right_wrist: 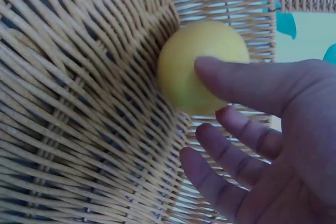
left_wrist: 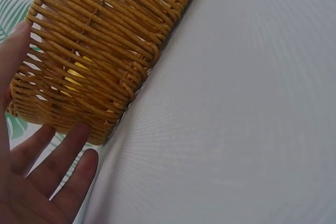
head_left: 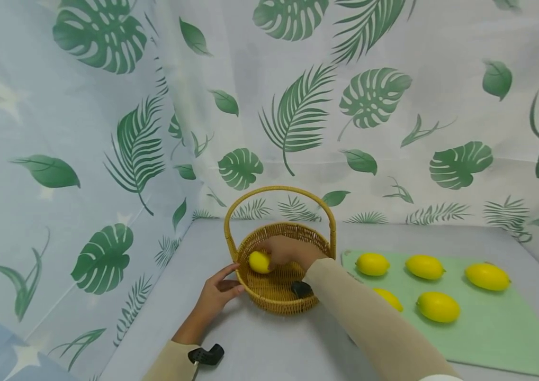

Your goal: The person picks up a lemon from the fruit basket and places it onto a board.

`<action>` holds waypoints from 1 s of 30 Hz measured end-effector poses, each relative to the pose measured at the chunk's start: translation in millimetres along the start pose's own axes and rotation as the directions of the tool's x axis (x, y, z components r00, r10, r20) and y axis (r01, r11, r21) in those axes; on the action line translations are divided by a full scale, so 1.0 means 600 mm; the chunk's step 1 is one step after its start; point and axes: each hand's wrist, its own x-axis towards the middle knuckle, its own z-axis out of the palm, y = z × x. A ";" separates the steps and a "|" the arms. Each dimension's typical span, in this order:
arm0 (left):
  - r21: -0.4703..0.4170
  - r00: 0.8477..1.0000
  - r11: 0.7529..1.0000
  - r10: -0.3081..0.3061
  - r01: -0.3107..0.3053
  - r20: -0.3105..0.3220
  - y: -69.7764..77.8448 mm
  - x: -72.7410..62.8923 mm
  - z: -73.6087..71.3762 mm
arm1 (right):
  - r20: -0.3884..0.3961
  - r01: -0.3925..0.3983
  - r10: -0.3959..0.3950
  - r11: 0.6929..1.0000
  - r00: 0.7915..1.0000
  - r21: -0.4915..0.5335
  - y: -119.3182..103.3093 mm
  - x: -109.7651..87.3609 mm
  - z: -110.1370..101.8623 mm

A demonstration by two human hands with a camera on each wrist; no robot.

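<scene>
In the head view a round wicker basket [head_left: 279, 306] with a tall arched handle stands on the table. My right hand [head_left: 286, 250] reaches inside it and holds a yellow lemon [head_left: 258, 262] at the basket's left inner side. The right wrist view shows the thumb pressed on the lemon [right_wrist: 178, 64], with the other fingers bent beside it, close to the woven wall. My left hand [head_left: 217, 291] is at the basket's left outer side, its fingers spread against the rim and wall. In the left wrist view, yellow shows through the weave above those fingers [left_wrist: 60, 161].
A light green board [head_left: 484, 333] lies on the table [head_left: 269, 349] to the right, with several lemons [head_left: 438, 307] on it. My right sleeve [head_left: 369, 323] crosses its near left part and partly hides one lemon. Leaf-printed curtains [head_left: 298, 159] stand behind and to the left.
</scene>
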 end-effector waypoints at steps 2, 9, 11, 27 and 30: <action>-0.006 1.000 1.000 -0.001 0.002 0.007 0.000 0.001 0.000 | 0.010 -0.015 0.015 1.000 1.000 0.002 0.003 0.002 0.005; -0.016 0.999 1.000 -0.025 0.026 0.038 0.009 0.000 0.003 | -0.002 -0.028 0.028 1.000 1.000 0.001 0.005 0.010 0.016; -0.023 0.998 0.999 -0.021 0.022 0.051 0.022 -0.003 0.003 | -0.003 -0.032 0.032 0.999 0.999 0.009 0.002 0.010 0.017; -0.017 0.997 0.999 -0.036 0.037 0.062 0.050 -0.010 0.002 | 0.022 -0.029 0.031 0.994 0.999 -0.102 -0.006 0.012 0.010; -0.020 0.998 0.999 -0.031 0.032 0.060 0.050 -0.009 0.000 | 0.026 -0.016 0.021 0.987 0.999 -0.160 -0.010 0.010 0.004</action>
